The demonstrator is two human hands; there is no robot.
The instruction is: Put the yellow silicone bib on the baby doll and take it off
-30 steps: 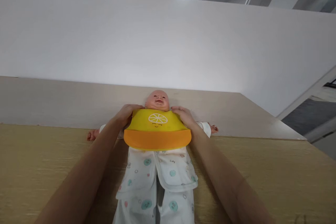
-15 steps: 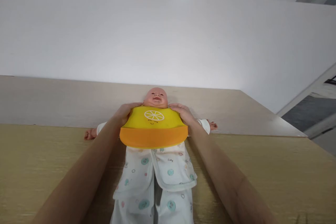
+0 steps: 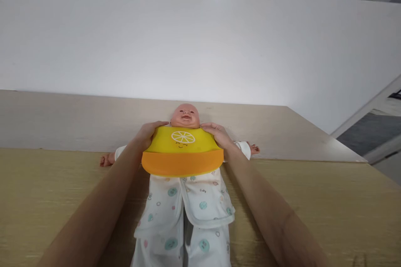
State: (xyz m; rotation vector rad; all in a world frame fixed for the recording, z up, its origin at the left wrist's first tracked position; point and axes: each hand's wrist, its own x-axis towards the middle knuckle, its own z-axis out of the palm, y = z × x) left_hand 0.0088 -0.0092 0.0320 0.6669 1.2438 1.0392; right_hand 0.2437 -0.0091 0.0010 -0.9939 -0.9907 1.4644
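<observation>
A baby doll (image 3: 185,116) lies on its back in white clothes (image 3: 203,205) with small printed figures, its arms spread to both sides. Over its chest is a yellow bib (image 3: 183,144) with a white citrus slice print and an orange pocket along the bottom. My left hand (image 3: 149,132) is closed on the bib's upper left edge, fingertips close to the doll's neck. On the opposite upper edge, my right hand (image 3: 218,133) grips the bib in the same way. The bib partly hides both thumbs, and the ends of its neck straps are not visible.
The doll rests across a yellowish wooden surface (image 3: 313,200) and a paler grey-beige board (image 3: 78,121) behind it. A white partition (image 3: 200,41) rises at the back. To the right, beyond the board's slanted edge, a dark floor area (image 3: 369,133) shows.
Almost nothing differs. The bib and both hands sit very slightly further left in view, still at the doll's shoulders.
</observation>
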